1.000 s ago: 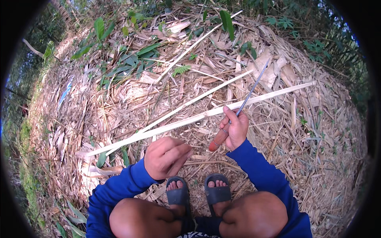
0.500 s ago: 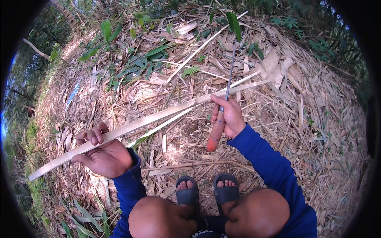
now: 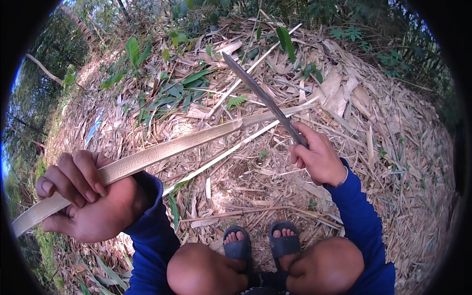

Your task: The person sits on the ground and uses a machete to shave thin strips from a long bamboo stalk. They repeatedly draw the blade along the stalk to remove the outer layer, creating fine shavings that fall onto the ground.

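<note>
A long, pale split bamboo strip (image 3: 184, 143) slants from the lower left toward the upper right. My left hand (image 3: 96, 201) is wrapped round it close to its near end, fingers curled over the top. Held in my right hand (image 3: 320, 155) is a machete (image 3: 258, 93), its dark blade pointing up and to the left. The blade crosses the strip's far part in the picture; whether they touch I cannot tell. My right hand hides most of the handle.
A second thin bamboo strip (image 3: 223, 155) lies on the ground under the held one. Another pale strip (image 3: 246, 73) lies farther off. Dry leaf litter (image 3: 403, 162) covers the slope, with green leaves (image 3: 179, 91) among it. My sandalled feet (image 3: 237, 246) are close below.
My left hand has closed firmly round the strip and come nearer, lifting its near end. The machete has swung left and turned, showing the flat of its blade; my right hand has shifted right.
</note>
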A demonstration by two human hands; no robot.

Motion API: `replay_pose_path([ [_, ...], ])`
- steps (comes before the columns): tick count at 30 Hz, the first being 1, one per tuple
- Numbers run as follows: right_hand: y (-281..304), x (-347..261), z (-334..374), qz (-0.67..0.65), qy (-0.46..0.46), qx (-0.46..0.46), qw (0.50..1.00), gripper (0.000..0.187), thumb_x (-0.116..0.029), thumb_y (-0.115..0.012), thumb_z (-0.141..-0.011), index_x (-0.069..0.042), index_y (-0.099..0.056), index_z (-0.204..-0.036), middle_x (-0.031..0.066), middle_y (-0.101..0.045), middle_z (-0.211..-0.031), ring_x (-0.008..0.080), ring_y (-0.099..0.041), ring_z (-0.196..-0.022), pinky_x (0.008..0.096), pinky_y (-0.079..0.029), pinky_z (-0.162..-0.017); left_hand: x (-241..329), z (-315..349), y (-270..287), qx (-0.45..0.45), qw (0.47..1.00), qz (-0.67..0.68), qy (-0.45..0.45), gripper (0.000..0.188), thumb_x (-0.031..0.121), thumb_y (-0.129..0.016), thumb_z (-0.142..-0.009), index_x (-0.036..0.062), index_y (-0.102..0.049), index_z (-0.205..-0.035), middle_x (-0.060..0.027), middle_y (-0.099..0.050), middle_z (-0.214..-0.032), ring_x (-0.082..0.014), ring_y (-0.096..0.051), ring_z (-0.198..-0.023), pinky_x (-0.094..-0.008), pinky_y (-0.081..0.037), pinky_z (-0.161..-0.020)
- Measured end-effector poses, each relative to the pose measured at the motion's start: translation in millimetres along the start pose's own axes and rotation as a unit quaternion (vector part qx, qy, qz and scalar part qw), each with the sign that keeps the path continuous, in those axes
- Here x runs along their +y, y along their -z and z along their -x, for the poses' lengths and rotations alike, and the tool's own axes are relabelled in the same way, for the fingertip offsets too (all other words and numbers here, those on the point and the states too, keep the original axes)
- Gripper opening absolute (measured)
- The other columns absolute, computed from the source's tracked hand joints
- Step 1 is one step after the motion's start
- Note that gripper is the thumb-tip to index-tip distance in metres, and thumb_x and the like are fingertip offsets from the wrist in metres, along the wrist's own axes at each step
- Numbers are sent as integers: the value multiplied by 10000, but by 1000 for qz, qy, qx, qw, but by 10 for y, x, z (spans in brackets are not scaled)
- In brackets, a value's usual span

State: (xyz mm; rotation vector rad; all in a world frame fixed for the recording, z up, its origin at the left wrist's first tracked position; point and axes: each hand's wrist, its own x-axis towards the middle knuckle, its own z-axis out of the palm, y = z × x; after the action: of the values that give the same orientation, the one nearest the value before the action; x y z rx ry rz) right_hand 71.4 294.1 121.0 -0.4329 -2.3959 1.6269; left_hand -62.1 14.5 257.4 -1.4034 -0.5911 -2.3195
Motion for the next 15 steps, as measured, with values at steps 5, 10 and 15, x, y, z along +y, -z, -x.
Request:
replay_pose_path([
  [5,157,190,233,115,49,91,988,183,-93,-564,-833,17,-601,-974,161,-545,-586,304,-547,-513,378,-404,-523,99,-85,-204,-70,990,-53,-111,446,473,-556,-895,38,-504,-814,20,-385,-563,-78,-377,-472,-197,-331,-429],
  [10,-8,-36,407,171,173,63,968,164,-78,-518,-884,25,-510,-1011,202,-548,-717,392,-592,-659,435,-455,-575,-289,517,-341,-115,990,-66,-54,486,575,-376,-946,100,-358,-847,-17,-404,-597,-89,-387,-418,-219,-350,-375],
  [15,-404,-179,444,218,226,8,949,163,-65,-536,-846,-4,-528,-997,177,-573,-779,363,-620,-642,444,-511,-563,-148,755,-422,-82,991,-98,-47,471,545,-384,-961,126,-332,-754,0,-380,-535,-59,-292,-369,-194,-261,-329],
])
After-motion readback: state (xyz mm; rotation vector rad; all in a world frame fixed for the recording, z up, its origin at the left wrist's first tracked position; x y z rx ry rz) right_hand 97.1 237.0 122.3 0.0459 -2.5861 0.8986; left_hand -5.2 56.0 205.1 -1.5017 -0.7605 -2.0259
